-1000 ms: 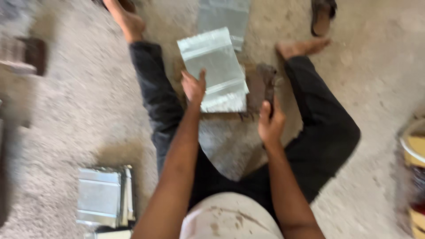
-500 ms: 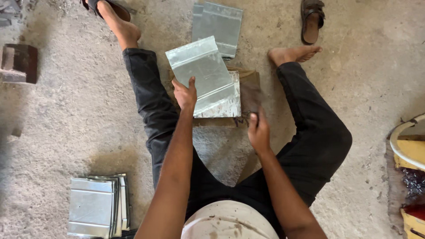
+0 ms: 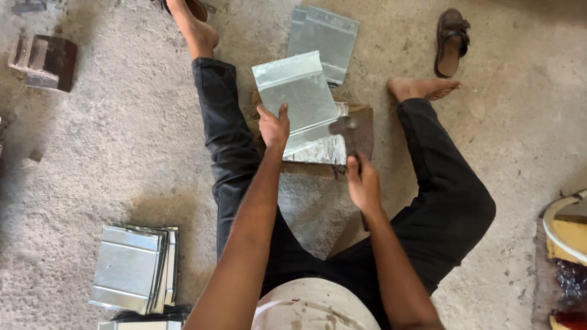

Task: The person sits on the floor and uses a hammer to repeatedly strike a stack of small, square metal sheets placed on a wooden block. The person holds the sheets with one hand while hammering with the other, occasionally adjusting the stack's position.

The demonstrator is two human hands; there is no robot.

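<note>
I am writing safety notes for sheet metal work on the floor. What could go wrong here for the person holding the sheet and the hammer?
The left hand grips the metal sheet bare, close to where the hammer in the right hand is raised; a missed blow could hit the fingers. The sheet's thin edge may cut the bare palm. Both bare feet lie near the work block, so a slipping sheet might strike them.

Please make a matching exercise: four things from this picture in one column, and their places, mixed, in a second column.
Things:
1. hammer
2. metal sheet
3. sandal
4. stack of sheets

Places:
A. floor, lower left
B. in the right hand
C. floor, beyond the right foot
D. under the left hand

Pairs: 1-B, 2-D, 3-C, 4-A
</note>
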